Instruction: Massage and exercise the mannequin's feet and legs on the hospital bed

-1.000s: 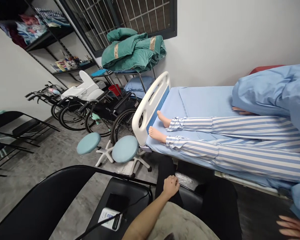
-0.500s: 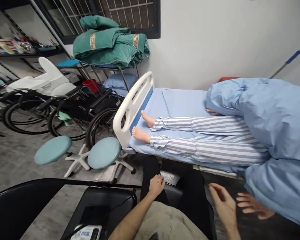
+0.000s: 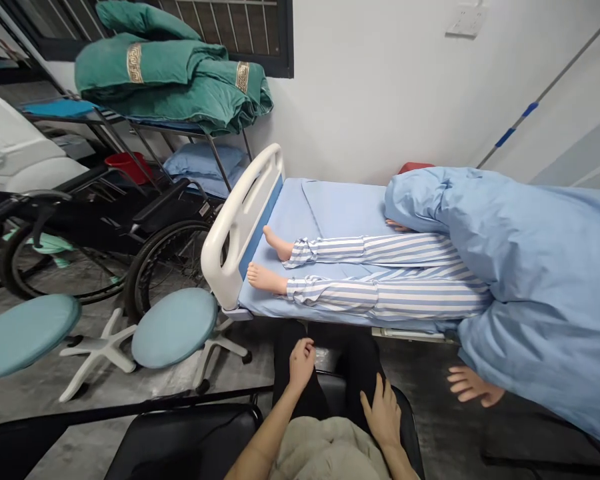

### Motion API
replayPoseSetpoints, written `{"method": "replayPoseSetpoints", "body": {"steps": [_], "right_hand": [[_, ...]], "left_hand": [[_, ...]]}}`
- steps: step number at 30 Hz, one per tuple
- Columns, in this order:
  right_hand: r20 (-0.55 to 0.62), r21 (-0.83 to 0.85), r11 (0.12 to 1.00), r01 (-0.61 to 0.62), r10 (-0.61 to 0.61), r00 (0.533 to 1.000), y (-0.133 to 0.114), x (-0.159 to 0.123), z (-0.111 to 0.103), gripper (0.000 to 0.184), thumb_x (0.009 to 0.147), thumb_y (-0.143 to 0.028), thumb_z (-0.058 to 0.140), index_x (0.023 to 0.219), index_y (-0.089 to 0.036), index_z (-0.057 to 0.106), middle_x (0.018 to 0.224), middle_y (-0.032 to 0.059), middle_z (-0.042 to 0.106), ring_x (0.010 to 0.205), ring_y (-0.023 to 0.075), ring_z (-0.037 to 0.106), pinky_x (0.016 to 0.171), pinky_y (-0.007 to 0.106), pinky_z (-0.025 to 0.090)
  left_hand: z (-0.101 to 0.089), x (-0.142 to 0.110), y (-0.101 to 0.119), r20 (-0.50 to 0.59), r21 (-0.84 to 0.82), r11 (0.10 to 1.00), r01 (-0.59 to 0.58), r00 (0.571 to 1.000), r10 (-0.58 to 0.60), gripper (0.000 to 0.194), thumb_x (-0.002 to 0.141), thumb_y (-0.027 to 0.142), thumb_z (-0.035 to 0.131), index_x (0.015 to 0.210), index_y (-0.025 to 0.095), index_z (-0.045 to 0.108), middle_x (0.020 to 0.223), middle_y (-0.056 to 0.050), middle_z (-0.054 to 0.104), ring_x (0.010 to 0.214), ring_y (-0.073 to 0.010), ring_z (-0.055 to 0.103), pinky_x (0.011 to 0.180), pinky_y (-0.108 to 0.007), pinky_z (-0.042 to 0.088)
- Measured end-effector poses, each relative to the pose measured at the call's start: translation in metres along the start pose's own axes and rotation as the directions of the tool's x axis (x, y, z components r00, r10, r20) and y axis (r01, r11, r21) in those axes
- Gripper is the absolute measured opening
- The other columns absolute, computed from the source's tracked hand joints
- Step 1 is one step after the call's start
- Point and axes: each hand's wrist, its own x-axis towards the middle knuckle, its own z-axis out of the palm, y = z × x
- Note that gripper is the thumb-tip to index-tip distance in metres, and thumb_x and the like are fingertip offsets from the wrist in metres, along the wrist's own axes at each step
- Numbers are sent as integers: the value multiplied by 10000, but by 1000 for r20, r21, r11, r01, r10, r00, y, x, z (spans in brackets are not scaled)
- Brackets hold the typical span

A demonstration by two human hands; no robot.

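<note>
The left hand (image 3: 303, 363) rests with half-bent fingers on the left thigh of the black trousers (image 3: 363, 360); whether its palm encloses something, I cannot tell. The right hand (image 3: 384, 413) is open and rather flat, its fingers a little spread, touching the right thigh. These trousers are just beside the near long edge of a light-blue-sheeted bed (image 3: 340, 203). Along this edge stretch two legs in blue-and-white striped trousers (image 3: 410, 297), with bare feet (image 3: 267, 279) close to the white plastic footboard (image 3: 240, 220). A pale label (image 3: 205, 209) on the black wheelchair (image 3: 100, 220) is too small for reading; the folded green quilt (image 3: 180, 80) carries beige bands with a maze-like pattern. A bulky light-blue cloth (image 3: 535, 267) hides the body above the striped legs, and another hand (image 3: 473, 387) comes from under it, beyond the bed's near edge; whose it is, I cannot make out. A round pale-teal stool (image 3: 30, 333) is cut off at the left side, a black chair seat (image 3: 185, 440) at the bottom.
</note>
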Motion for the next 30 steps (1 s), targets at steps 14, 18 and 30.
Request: {"method": "replayPoseSetpoints", "body": {"steps": [14,18,30], "right_hand": [[-71,80,996,-45,51,996,5,9,2,617,863,-564,293,1345,-254,523,1281,182,590,1210,452,567,939,570,491],[-86,86,995,-49,57,995,7,11,8,617,871,-577,283,1337,-262,536,1281,179,591,1189,447,575,933,577,492],[-35,193,980,-54,62,997,16,14,12,690,878,-623,285,1373,-214,535,1298,199,585,1215,438,559,945,590,491]], "left_hand": [[-68,147,13,-239,-425,900,94,948,-211,419,656,580,667,662,179,544,605,42,479,621,-118,456,624,-245,393],[-110,148,12,-362,-396,912,102,896,-257,399,642,564,662,671,198,506,557,67,417,567,-105,392,568,-233,333],[-78,134,88,-393,370,918,-144,871,295,232,851,312,477,990,182,609,1006,-138,645,1027,-294,595,936,-421,471]]}}
